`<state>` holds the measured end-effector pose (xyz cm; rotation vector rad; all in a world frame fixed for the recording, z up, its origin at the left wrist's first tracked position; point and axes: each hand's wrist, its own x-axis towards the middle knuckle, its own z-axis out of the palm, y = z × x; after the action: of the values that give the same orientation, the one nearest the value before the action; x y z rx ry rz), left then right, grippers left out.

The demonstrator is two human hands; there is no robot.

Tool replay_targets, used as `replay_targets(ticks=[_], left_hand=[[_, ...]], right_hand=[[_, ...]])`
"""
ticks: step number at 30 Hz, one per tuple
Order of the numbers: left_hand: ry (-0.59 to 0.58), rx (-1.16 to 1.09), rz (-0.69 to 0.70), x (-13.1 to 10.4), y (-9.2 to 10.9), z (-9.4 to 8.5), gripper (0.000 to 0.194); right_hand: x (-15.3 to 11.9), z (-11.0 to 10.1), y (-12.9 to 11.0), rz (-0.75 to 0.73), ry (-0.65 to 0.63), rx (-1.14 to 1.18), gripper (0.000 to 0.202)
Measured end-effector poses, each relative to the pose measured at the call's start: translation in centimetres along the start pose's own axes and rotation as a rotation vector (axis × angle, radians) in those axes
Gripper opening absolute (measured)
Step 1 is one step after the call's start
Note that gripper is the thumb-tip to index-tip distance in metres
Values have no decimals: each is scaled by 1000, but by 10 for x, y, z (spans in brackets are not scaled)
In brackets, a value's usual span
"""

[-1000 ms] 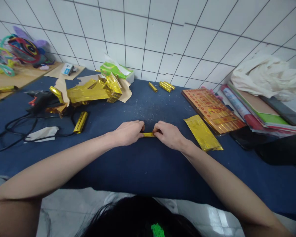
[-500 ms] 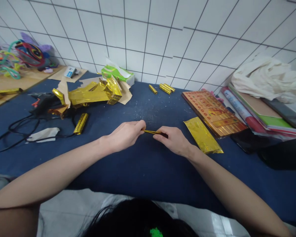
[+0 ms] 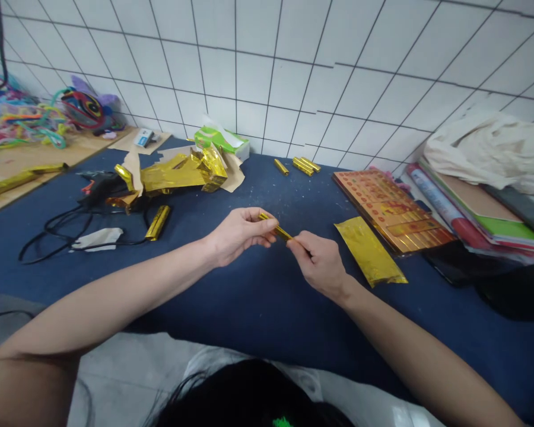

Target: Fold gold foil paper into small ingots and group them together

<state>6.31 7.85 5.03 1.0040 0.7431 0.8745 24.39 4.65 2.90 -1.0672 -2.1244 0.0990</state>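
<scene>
Slender gold roll (image 3: 283,233), slantwise in the close pinch of both hands (image 3: 239,235), over dark blue cloth (image 3: 258,308)

No legible wording, brand or number found. Orange-gold printed pack (image 3: 389,209), beyond and right of the right hand (image 3: 318,261): rows of red marks, too small to read. Red-and-pale package (image 3: 436,193), farther right of that hand: bluish print, blurred. Small box (image 3: 143,137), beyond and left of the left hand (image 3: 244,234): blue label, unreadable.
</scene>
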Motion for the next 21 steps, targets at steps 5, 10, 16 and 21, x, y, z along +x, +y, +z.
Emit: replay_targets(ticks=[5,10,16,21], left_hand=[[123,-99,-16,-2,-8,16,19],[159,-67,40,-1,-13,14,19],[149,153,166,-3,-17,9,20],[83,292,128,-6,-22,9,21]], right_hand=[[-5,7,2,-65,55,-88,29],[-7,11,0,94,-51,141,28],[-6,11,-2,306,-274,311,32],[-5,11,-6,329,-350,363,34]])
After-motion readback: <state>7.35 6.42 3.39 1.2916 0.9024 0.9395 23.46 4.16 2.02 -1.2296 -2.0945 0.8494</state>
